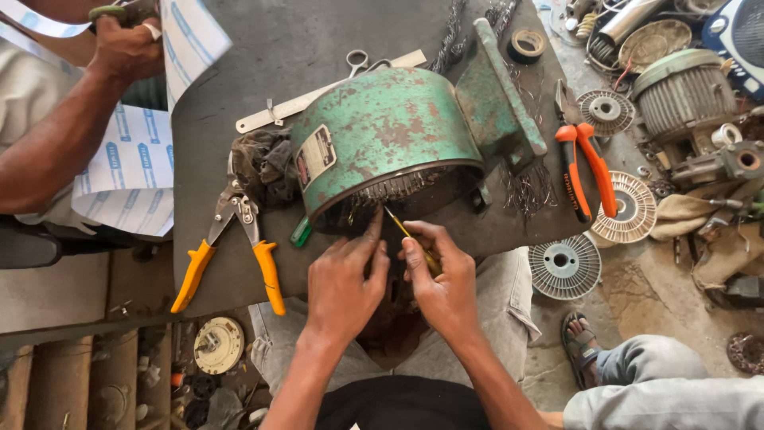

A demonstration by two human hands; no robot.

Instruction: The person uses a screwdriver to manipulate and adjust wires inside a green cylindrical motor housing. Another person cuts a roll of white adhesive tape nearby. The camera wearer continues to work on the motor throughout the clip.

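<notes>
**Both hands at the open end of the green motor housing**

Green motor housing, paint chipped and rusty, lies on its side on the dark work board, open end facing the person. Copper windings visible inside the rim.

Left hand: fingers mostly together, index fingertip stretched forward and touching the lower rim of the housing at the windings. Not gripping anything.

Right hand: fingers clamped on a yellow-handled screwdriver. Shaft angles up and left, tip at the winding edge just beside the left index finger. Most of the handle is hidden in the fist.

Around it:
- Yellow-handled tin snips on the board, left of the housing, jaws near a dark rag that touches the housing.
- Orange-handled pliers on the right edge of the board.
- Scissors and a flat metal strip behind the housing.
- Tape roll near the far right corner of the board.
- Finned metal discs on the floor to the right, among other motor parts.

Another person's hand at top left, shut on a green-handled tool, over white sheet with blue print. Well apart from the housing.
</notes>
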